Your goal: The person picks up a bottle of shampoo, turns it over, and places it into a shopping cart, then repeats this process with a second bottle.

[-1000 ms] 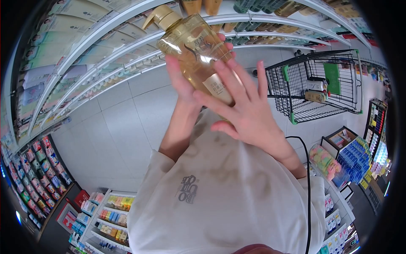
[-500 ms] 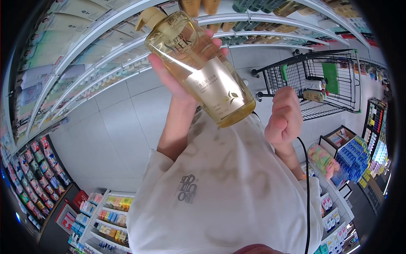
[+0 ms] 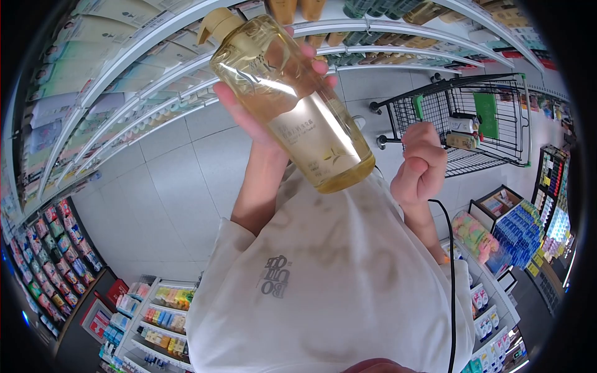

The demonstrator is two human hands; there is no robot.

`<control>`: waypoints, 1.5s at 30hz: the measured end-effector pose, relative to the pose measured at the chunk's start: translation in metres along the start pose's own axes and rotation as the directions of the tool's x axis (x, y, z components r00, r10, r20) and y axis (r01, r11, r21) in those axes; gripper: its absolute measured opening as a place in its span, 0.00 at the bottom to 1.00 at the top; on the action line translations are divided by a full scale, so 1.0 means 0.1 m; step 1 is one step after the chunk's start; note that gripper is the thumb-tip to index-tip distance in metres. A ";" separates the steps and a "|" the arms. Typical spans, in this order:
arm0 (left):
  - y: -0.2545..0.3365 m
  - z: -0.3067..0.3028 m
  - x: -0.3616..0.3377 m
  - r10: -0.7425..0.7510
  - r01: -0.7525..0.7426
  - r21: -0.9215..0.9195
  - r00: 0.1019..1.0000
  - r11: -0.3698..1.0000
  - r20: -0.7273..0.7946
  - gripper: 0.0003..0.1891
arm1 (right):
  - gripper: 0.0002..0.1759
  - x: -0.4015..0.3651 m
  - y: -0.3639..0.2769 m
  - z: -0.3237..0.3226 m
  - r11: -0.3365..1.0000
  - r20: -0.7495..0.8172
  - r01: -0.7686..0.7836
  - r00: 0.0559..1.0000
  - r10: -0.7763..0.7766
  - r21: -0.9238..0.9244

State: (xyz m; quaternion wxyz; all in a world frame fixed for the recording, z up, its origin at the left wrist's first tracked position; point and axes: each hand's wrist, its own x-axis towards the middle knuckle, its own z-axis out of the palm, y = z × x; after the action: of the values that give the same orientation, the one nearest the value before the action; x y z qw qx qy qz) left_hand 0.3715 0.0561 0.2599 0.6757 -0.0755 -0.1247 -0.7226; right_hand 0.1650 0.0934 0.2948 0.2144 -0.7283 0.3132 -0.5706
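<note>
A large clear bottle of golden liquid [image 3: 326, 140] with a beige pump head lies slantwise near the upper middle, its pump at the upper left and its base towards the white shirt. My left hand [image 3: 264, 127] is wrapped round it from behind, thumb on the left side and fingertips on the right. The label faces up, with glare across it. Right of the bottle and apart from it, my right hand [image 3: 421, 163] is curled into a fist, with nothing visible in it.
Shelves of bottles and packs [image 3: 385, 34] run along the top and left. A black wire cart [image 3: 429, 146] with a few items inside stands on the tiled floor at the right. Display shelves [image 3: 168, 317] are at the lower left, more goods [image 3: 519, 233] at the right. A black cable [image 3: 453, 280] hangs over the shirt.
The bottle has turned slightly in my left hand, and its base has shifted a little down and left. My right fist has rotated slightly, staying closed.
</note>
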 end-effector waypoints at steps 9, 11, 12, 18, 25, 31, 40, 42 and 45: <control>-0.02 0.05 0.00 -0.067 0.073 -0.051 0.992 0.996 0.106 0.57 | 0.02 0.10 0.00 -0.04 0.988 0.156 -0.017 0.987 0.041 -0.151; -0.03 0.06 -0.01 -0.060 0.060 0.008 0.997 0.998 0.043 0.56 | 0.01 0.10 -0.01 -0.06 0.981 0.173 -0.056 0.981 0.088 -0.183; -0.04 0.07 -0.01 -0.060 0.059 0.008 0.997 0.998 0.045 0.56 | 0.02 0.09 -0.01 -0.06 0.974 0.158 -0.102 0.978 0.135 -0.202; -0.06 0.07 -0.01 -0.070 0.089 0.129 0.987 0.988 -0.145 0.54 | 0.05 0.13 -0.01 -0.08 0.958 0.172 -0.139 0.967 0.186 -0.251; -0.06 0.01 0.02 -0.059 0.074 0.090 0.985 0.993 -0.162 0.54 | 0.05 0.19 -0.05 -0.05 0.956 0.235 -0.064 0.963 0.135 -0.286; 0.02 -0.03 0.02 -0.039 0.052 0.086 0.989 0.995 -0.141 0.53 | 0.12 0.20 0.02 -0.04 0.965 0.282 0.056 0.959 0.019 -0.256; 0.09 -0.11 -0.03 -0.040 0.043 0.028 0.994 0.999 -0.102 0.52 | 0.12 0.21 -0.07 0.14 0.937 0.134 -0.144 0.972 0.194 -0.318; 0.11 -0.16 -0.03 -0.052 0.054 0.020 0.995 0.998 -0.085 0.52 | 0.16 0.19 -0.09 0.14 0.930 0.156 -0.164 0.962 0.225 -0.329; 0.08 -0.18 -0.04 -0.064 0.070 0.052 0.992 0.996 -0.108 0.53 | 0.20 0.14 -0.10 0.10 0.918 0.164 -0.208 0.947 0.275 -0.338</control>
State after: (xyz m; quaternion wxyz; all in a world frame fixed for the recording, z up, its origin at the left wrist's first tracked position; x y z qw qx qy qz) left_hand 0.3813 0.0544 0.2421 0.6585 -0.0138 -0.1112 -0.7442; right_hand 0.1791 0.0908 0.3086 0.1956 -0.7645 0.4640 -0.4025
